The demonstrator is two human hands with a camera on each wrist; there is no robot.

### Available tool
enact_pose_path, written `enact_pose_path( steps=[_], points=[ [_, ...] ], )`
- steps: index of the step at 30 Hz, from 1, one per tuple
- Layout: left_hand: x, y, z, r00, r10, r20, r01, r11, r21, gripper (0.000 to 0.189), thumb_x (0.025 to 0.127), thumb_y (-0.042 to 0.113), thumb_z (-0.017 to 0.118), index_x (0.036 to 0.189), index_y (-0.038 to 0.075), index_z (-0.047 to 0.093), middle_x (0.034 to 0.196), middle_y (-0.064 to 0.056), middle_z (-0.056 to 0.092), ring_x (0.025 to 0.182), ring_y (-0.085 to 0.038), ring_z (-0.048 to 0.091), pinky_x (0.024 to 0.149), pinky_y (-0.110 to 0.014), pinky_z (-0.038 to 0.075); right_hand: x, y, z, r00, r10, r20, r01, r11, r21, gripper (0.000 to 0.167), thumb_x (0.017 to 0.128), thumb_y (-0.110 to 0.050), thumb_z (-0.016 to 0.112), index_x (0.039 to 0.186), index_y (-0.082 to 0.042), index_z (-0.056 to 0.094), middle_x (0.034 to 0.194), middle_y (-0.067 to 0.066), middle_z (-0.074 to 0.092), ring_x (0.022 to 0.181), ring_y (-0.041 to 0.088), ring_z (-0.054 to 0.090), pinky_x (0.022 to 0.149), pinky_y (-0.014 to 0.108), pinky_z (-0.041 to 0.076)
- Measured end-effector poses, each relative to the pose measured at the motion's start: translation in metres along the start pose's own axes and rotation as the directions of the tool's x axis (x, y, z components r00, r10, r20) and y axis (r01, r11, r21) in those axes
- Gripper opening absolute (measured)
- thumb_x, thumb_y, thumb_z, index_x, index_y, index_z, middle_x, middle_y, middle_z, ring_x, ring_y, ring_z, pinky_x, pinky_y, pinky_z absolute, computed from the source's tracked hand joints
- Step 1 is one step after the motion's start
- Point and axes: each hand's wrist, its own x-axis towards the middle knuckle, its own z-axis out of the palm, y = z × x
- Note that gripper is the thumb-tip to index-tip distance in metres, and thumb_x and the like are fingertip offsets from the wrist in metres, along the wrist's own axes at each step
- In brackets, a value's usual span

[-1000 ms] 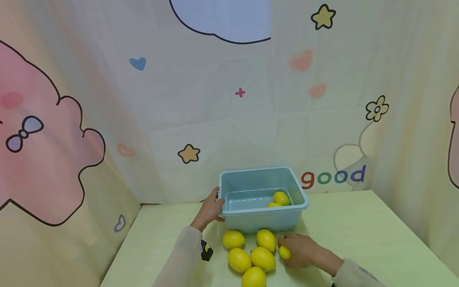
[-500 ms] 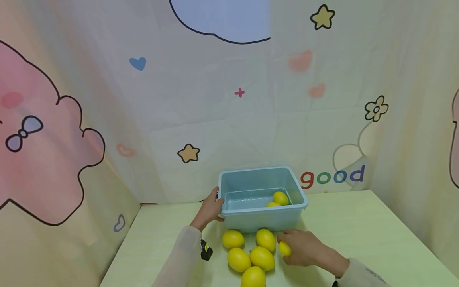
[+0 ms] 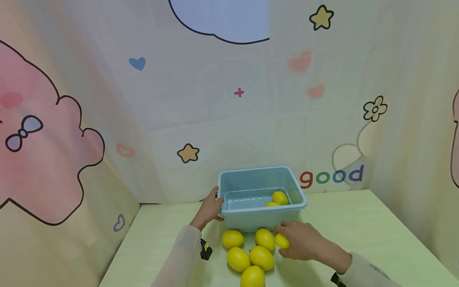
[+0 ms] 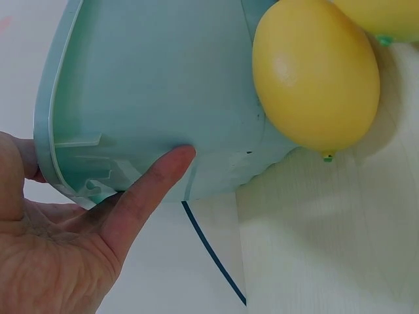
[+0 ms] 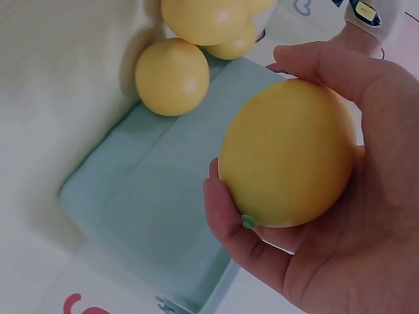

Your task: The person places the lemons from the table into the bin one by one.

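Grips in the right hand (image 3: pixel 303 241) a smooth yellow oval lemon with a small green nub (image 5: pixel 288 154), clamped between curled fingers and thumb. Holds it right of bottom centre in the head view, in front of a pale blue rectangular plastic bin (image 3: pixel 261 220), near the right part of the front wall. Cannot tell of any contact between held lemon and tabletop.

Hooks the left hand (image 3: pixel 208 209) onto the bin's left end, clamped over the rim with digits on both sides and, in the left wrist view, with one finger (image 4: pixel 154 183) stretched along the outer wall.

Shows five loose yellow oval lemons (image 3: pixel 261 258) at lower centre of the head view, bunched from near the bin's front wall down to the bottom edge of the frame. Shows two yellow lemons inside the bin (image 3: pixel 280 198), towards the right end, one partly hidden by the front rim, with bin floor visible from there to the left wall.

Leaves a wide span of pale green tabletop (image 3: pixel 358 223) between right hand and slanting right edge, and a narrower one at lower left. Stops at the back against a pale printed fabric backdrop (image 3: pixel 201 115), close behind the bin
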Motion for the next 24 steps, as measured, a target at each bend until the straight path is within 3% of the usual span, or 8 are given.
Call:
enact_pose_path(
  steps=[10, 24],
  points=[
    [0.002, -0.002, 0.000, 1.000, -0.003, 0.007, 0.003, 1.000, 0.006, 0.067, 0.101, 0.023, 0.042, 0.159, 0.011, 0.010, 0.158, -0.024, 0.028, 0.128, -0.050, 0.049, 0.061, -0.042, 0.062, 0.001, -0.006, -0.025, 0.992, -0.051, -0.114, 0.050, 0.999, -0.007, 0.032, 0.079, -0.037, 0.077, 0.105, -0.023, 0.064, 0.093, -0.009, 0.059, 0.070, 0.008, 0.047, 0.051, 0.023, 0.037],
    [0.001, -0.001, -0.001, 1.000, -0.009, 0.003, 0.009, 1.000, 0.008, 0.067, 0.101, 0.024, 0.042, 0.159, 0.012, 0.011, 0.158, -0.023, 0.029, 0.127, -0.049, 0.050, 0.062, -0.042, 0.062, 0.013, -0.009, -0.052, 0.974, -0.071, -0.216, 0.063, 0.997, -0.047, 0.035, 0.078, -0.035, 0.077, 0.107, -0.020, 0.066, 0.092, -0.007, 0.060, 0.069, 0.007, 0.048, 0.049, 0.019, 0.038]
  ],
)
